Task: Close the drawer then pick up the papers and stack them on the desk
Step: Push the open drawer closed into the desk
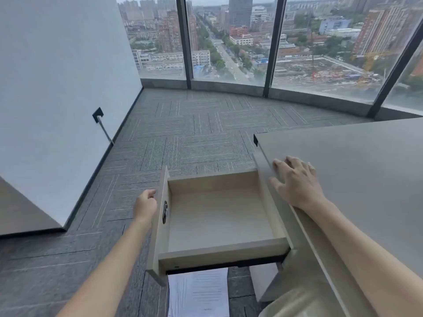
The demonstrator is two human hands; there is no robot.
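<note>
A pale wooden drawer [219,216] stands pulled far out of the desk [357,161], and its inside is bare. My left hand [145,205] is against the outer face of the drawer front [160,225], fingers curled near its top edge. My right hand [295,179] rests flat on the desk's left edge, fingers spread, holding nothing. White printed papers [199,294] lie on the carpet below the drawer, partly hidden by it.
Grey patterned carpet [183,133] stretches to floor-to-ceiling windows [229,42] at the back. A white wall [57,88] with a black socket [98,115] and a cable runs along the left. A dark surface [20,211] juts in at the lower left.
</note>
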